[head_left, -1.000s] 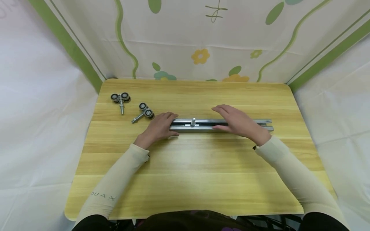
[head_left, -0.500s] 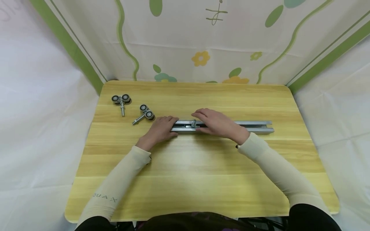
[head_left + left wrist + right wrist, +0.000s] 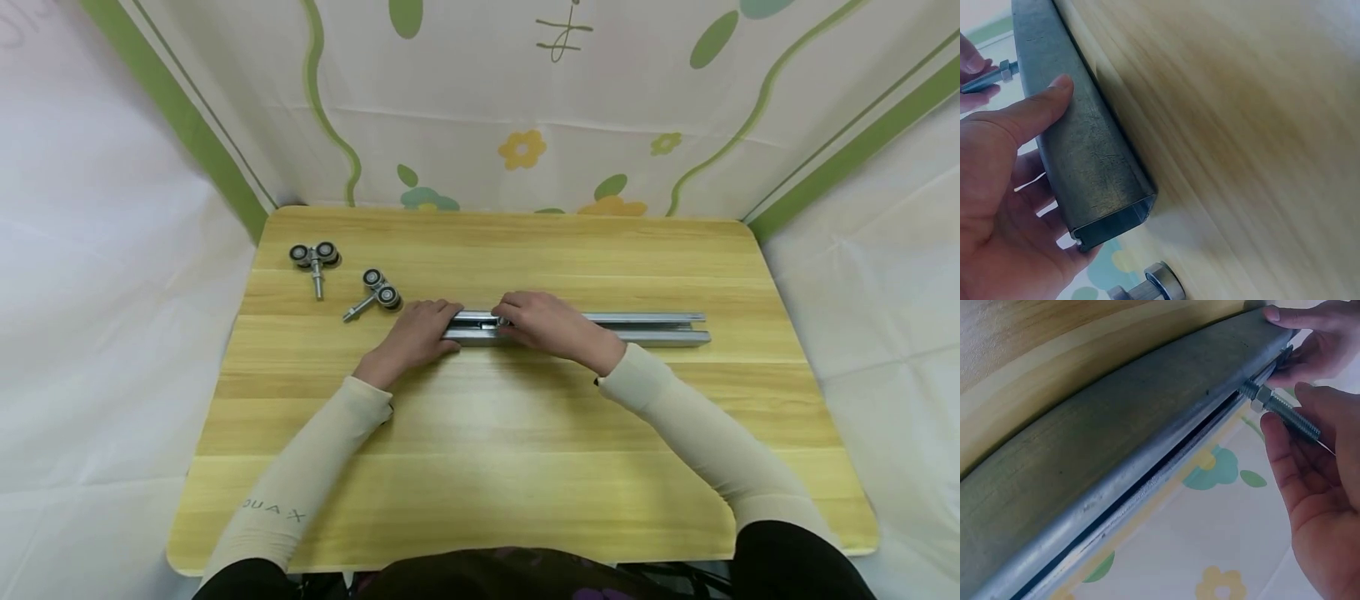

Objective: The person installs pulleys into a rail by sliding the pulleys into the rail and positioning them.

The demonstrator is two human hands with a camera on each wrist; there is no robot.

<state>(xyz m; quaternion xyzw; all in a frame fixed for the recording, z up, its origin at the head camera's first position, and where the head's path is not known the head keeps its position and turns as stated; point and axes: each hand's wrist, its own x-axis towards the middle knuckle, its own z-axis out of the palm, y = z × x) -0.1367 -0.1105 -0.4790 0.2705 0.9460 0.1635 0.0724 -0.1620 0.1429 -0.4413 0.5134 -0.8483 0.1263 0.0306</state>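
Note:
A grey metal C-shaped track [image 3: 652,337] lies across the table, slot up. My left hand [image 3: 420,333] grips its left end, thumb [image 3: 1054,103] on the near side wall and fingers on the far side. A threaded bolt [image 3: 1288,415] with a hex nut [image 3: 1261,399] sticks out of the slot near that end; whatever carries it inside the track is hidden. My right hand [image 3: 551,325] holds this bolt, with the thumb on one side of the shank and curled fingers on the other.
Two double-wheeled trolley rollers with threaded bolts lie at the table's back left: one roller [image 3: 315,257] near the corner, the other roller [image 3: 381,288] just beyond my left hand. A flower-printed cloth [image 3: 465,125] rises behind the wooden table [image 3: 480,483].
My right hand has slid left along the track to the bolt, and its fingers have closed around it. The left hand stays on the track's left end.

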